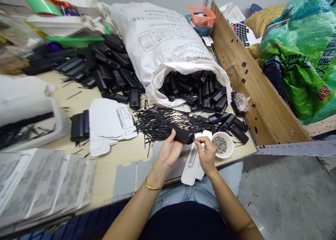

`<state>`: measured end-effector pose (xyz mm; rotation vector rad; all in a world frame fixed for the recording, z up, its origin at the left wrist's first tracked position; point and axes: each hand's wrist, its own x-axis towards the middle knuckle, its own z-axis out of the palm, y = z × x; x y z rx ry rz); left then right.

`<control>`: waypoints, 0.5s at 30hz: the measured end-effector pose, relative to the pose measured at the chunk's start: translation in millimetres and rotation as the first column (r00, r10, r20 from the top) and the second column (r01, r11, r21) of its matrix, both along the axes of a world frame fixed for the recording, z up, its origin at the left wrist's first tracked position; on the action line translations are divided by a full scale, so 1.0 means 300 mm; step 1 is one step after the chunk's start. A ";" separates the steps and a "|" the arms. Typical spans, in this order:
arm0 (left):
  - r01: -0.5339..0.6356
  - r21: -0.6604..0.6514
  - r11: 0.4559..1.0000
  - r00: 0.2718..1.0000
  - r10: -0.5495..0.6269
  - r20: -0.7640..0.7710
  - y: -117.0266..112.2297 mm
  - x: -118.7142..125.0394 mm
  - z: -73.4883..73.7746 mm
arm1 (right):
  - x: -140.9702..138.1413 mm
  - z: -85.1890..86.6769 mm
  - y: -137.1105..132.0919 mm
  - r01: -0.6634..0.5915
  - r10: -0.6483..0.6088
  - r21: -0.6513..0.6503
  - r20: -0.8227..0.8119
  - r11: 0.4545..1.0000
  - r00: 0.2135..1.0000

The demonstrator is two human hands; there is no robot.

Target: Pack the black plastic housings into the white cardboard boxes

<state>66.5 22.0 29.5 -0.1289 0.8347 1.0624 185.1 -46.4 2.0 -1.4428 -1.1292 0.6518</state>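
Note:
My left hand (170, 149) is wrapped round a black plastic casing (181, 135), held above the table's front edge. My right hand (206, 153) is pinched at the casing's right end; whatever is between its fingertips is too small to make out. Just right of that hand stands a small white bowl (228, 150) with tiny metal pieces in it. A heap of thin black pins (157, 121) lies right behind my hands. Flat white printed cartons (193, 163) lie under my right hand.
A big white sack (162, 37) lies open, spilling black casings (199, 91). More casings (105, 66) are piled at the back left. Flat cartons (110, 122) and stacked printed sheets (42, 185) cover the left. A wooden board (252, 89) walls the right, with a green bag (301, 51) beyond.

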 end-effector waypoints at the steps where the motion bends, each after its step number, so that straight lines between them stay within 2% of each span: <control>1: 0.006 0.009 1.000 1.000 -0.006 0.003 -0.003 0.000 0.001 | -0.001 0.000 -0.001 0.006 -0.007 0.011 0.049 1.000 0.999; 6: -0.027 0.085 0.996 0.998 0.031 -0.049 -0.019 0.000 0.007 | 0.012 -0.022 0.002 -0.032 0.017 0.056 0.254 0.998 0.967; 9: -0.043 0.140 0.989 0.994 0.056 -0.090 -0.031 -0.004 0.005 | 0.016 -0.027 0.005 -0.073 0.058 0.040 0.296 0.996 0.953; 12: -0.016 0.134 0.991 0.997 0.025 -0.069 -0.042 -0.008 -0.005 | -0.003 -0.027 0.006 -0.051 0.036 0.067 0.217 0.996 0.976; 15: 0.008 0.101 0.995 0.999 -0.005 -0.036 -0.046 -0.008 -0.018 | -0.024 -0.041 0.005 -0.005 0.002 0.062 0.043 0.998 0.999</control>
